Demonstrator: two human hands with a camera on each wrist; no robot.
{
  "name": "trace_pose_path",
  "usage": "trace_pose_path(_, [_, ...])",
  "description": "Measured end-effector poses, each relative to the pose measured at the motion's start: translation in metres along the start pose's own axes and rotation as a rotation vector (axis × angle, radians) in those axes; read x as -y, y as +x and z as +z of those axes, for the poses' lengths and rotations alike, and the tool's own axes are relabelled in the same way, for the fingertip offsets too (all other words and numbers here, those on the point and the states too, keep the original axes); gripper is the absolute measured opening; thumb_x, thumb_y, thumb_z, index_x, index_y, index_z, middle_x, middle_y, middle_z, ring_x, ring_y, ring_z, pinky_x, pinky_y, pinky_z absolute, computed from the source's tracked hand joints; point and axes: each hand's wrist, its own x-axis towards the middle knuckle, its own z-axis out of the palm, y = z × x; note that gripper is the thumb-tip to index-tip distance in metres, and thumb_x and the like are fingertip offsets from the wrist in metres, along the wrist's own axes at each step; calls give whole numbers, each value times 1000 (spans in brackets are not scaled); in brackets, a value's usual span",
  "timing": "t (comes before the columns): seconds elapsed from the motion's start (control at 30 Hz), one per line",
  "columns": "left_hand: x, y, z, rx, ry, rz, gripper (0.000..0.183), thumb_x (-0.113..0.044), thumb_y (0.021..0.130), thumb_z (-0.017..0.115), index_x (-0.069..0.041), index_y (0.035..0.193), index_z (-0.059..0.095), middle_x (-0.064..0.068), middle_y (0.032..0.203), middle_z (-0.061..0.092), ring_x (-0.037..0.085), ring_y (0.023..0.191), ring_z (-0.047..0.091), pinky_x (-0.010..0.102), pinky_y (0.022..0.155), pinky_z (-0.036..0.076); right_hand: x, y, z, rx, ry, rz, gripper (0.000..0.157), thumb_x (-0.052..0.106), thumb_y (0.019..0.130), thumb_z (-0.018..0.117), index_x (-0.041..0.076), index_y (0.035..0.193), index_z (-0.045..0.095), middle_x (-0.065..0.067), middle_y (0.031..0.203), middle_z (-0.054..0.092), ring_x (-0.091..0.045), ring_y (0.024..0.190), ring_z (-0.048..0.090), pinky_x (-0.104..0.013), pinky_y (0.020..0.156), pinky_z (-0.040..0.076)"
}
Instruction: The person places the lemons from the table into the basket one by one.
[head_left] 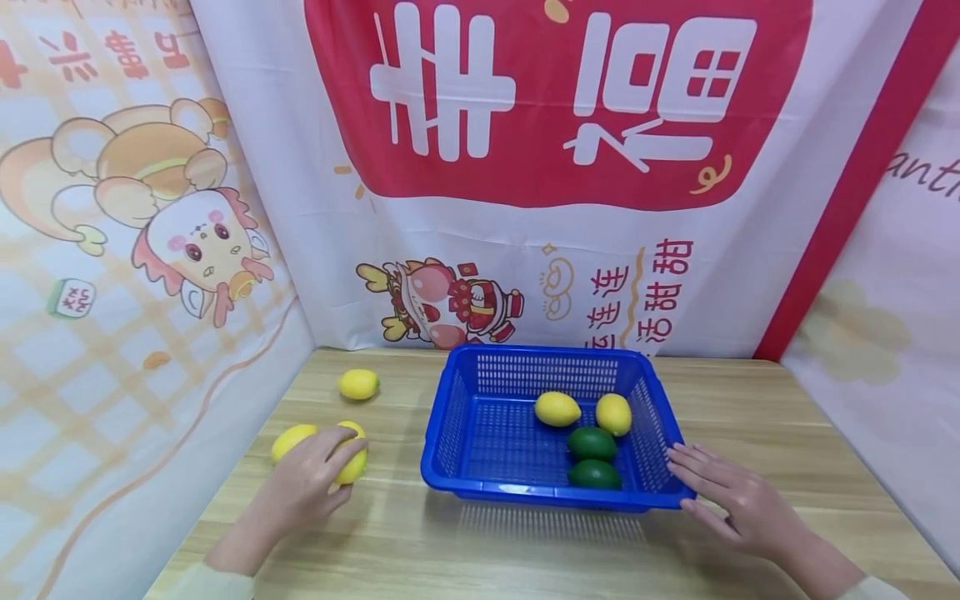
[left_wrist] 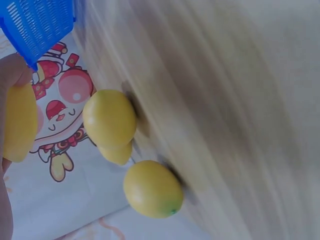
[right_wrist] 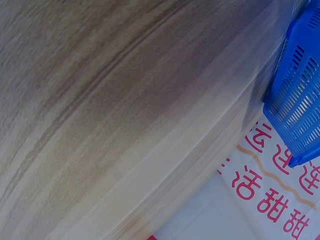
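Observation:
My left hand point(head_left: 307, 477) holds a yellow lemon point(left_wrist: 20, 122) at the left side of the table, its fingers curled over the fruit. Beside that hand lies another lemon point(head_left: 292, 440), partly covered, and a further lemon point(head_left: 358, 384) sits farther back. The left wrist view shows several lemons, one point(left_wrist: 110, 119) overlapping another point(left_wrist: 119, 153). My right hand point(head_left: 738, 502) rests with extended fingers against the right rim of a blue plastic basket point(head_left: 555, 493). Inside its right half are two lemons point(head_left: 557, 409) and two dark green lemons or limes point(head_left: 592, 444).
The wood-grain table point(head_left: 390, 542) meets a printed white-and-red cloth point(head_left: 570, 225) hanging behind the basket. Printed cloths also stand at the left point(head_left: 150, 400) and right point(head_left: 877, 350) sides of the table.

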Motion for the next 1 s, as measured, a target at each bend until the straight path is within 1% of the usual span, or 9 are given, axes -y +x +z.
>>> trace_pose_path(0.1, [4,5,0,-11,5,15,61,-9,53,73,3,113,66,19,107,62,33,94,61,44,74,55,0,1,0,3,8,3,51,45,99,50,3,122,68,-11,126,64,-22,121,57,-20,110,28])
trace_pose_path(0.23, [7,12,0,-14,12,40,58,-11,58,70,4,113,66,21,107,62,36,94,62,47,76,55,1,0,0,5,13,3,51,45,100,50,3,122,68,-11,126,64,-21,122,56,-20,110,27])
trace_pose_path(0.3, [8,16,0,-11,21,52,56,-11,59,70,4,113,66,21,107,62,36,93,62,47,75,56,1,0,0,4,13,1,51,45,100,49,3,122,68,-11,126,64,-20,123,55,-20,110,27])
trace_pose_path(0.37, [9,20,0,-3,31,57,56,-11,59,71,4,113,66,21,107,62,36,93,62,46,75,56,1,0,0,0,10,-3,51,45,100,49,3,121,68,-11,126,64,-20,123,55,-20,110,28])
trace_pose_path(0.5, [13,28,-1,33,42,46,59,-11,58,77,4,114,65,21,108,62,36,94,62,46,79,56,0,0,0,-2,2,-8,52,46,100,48,3,121,68,-11,127,63,-21,123,56,-21,110,28])
trace_pose_path(0.6, [16,33,-2,52,48,46,59,-12,59,78,3,114,65,21,109,61,36,95,62,47,82,55,0,1,0,0,-1,-2,52,46,100,48,3,121,68,-11,126,64,-22,121,56,-21,110,28])
trace_pose_path(0.73, [19,39,-2,51,48,57,59,-12,59,77,3,115,65,21,110,61,36,96,62,49,82,55,0,2,0,6,1,7,52,46,99,49,4,122,68,-11,126,64,-22,122,56,-20,110,27])
trace_pose_path(1.0, [21,53,-2,37,63,72,59,-12,59,78,2,115,65,20,111,62,34,96,62,47,80,56,0,2,0,0,5,-8,52,45,100,48,3,121,68,-12,125,64,-23,121,57,-22,111,28])
